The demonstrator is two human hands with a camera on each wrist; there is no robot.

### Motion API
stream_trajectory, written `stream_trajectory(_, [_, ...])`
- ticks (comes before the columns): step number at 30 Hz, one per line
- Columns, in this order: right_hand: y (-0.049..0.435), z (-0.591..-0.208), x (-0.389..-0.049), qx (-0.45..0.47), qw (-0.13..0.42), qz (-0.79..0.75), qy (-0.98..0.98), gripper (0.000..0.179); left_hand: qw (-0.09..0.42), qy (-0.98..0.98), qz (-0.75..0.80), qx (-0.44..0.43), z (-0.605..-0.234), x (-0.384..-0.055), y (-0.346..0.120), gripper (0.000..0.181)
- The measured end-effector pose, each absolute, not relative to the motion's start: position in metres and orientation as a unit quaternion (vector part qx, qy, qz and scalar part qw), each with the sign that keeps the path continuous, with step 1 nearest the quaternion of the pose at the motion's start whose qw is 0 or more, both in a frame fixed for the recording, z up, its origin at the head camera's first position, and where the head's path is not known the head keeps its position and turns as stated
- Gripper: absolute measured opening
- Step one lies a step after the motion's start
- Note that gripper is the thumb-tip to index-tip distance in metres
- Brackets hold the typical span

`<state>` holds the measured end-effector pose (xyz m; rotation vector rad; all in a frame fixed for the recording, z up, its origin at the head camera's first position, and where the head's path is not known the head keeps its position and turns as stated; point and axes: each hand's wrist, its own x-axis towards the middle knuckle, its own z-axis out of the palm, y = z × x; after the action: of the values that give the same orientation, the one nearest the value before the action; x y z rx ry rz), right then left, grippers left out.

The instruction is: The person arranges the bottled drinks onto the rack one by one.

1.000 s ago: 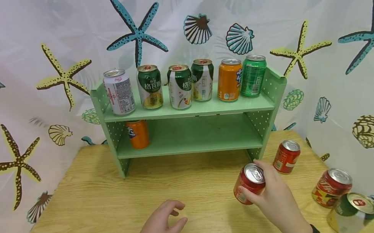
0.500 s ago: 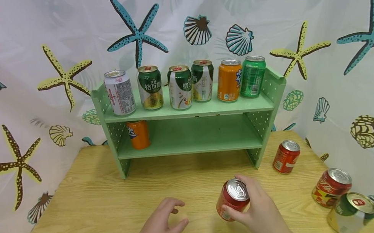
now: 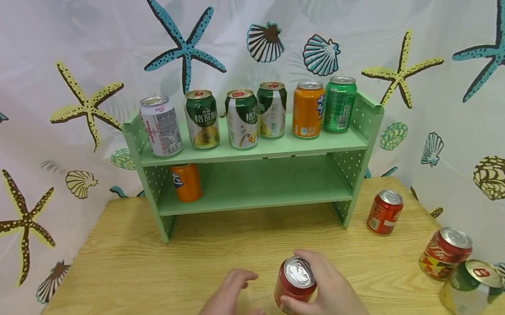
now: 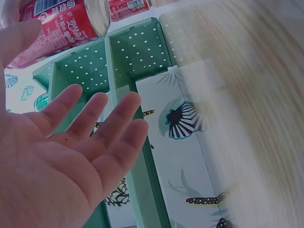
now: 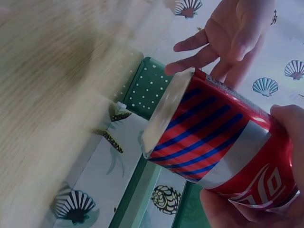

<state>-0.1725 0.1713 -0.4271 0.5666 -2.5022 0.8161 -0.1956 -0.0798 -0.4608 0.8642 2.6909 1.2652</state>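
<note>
A red soda can (image 3: 291, 291) is gripped by my right hand (image 3: 331, 294), thumb on the near side and fingers round the far side. Its silver top faces up, over the front of the table. The right wrist view shows blue stripes and a white band on the can (image 5: 213, 137). To the left of it, my left hand (image 3: 225, 311) holds nothing; its fingers are spread and loosely bent, apart from the can. From the left wrist, the left palm (image 4: 57, 161) and fingers show below the red can (image 4: 61, 28).
A green two-tier shelf (image 3: 252, 152) stands at the back, with several cans on top and one orange can (image 3: 187, 183) on its lower tier. At right stand a red can (image 3: 384, 212), a red-yellow can (image 3: 445, 254) and a green-white can (image 3: 472, 289). A patterned curtain (image 3: 116, 32) hangs behind.
My right hand has carried the red can leftward and nearer to me, toward the left hand. The left hand has shifted only slightly to the right.
</note>
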Motion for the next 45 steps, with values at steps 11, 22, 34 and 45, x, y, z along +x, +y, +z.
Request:
stream_trajectory(11, [0.156, -0.428, -0.17, 0.291, 0.209, 0.294, -0.886, 0.08, 0.018, 0.854, 0.416, 0.314, -0.465, -0.194, -0.071, 0.067])
stream_trajectory(22, [0.144, -0.436, -0.172, 0.371, 0.242, 0.276, -0.853, 0.079, 0.078, 0.814, 0.478, 0.32, -0.463, -0.188, -0.071, 0.064])
stream_trajectory(34, [0.141, -0.441, -0.171, 0.37, 0.23, 0.287, -0.853, 0.077, 0.135, 0.758, 0.556, 0.314, -0.465, -0.188, -0.067, 0.066])
stream_trajectory(45, [0.143, -0.437, -0.167, 0.352, 0.179, 0.298, -0.869, 0.078, 0.102, 0.76, 0.551, 0.33, -0.466, -0.185, -0.064, 0.062])
